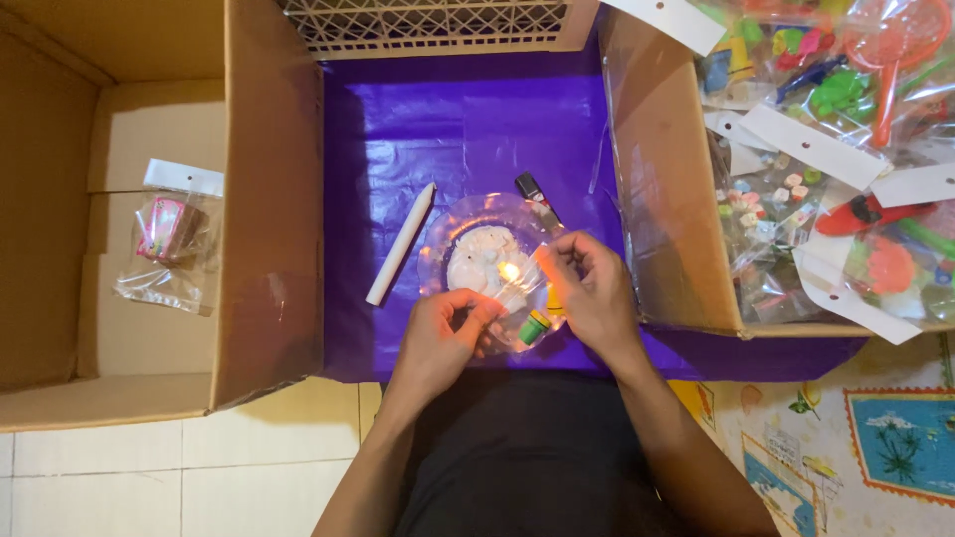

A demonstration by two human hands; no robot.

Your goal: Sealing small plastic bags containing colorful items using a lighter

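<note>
two hands: left hand + right hand pinch one clear bag | one white stick | two cardboard boxes

The sheet lies on the floor between two boxes. On the sheet sit a small bag, a stick just left of it, and a lighter behind it. The left box holds one packet; the right box holds many toy packets
</note>
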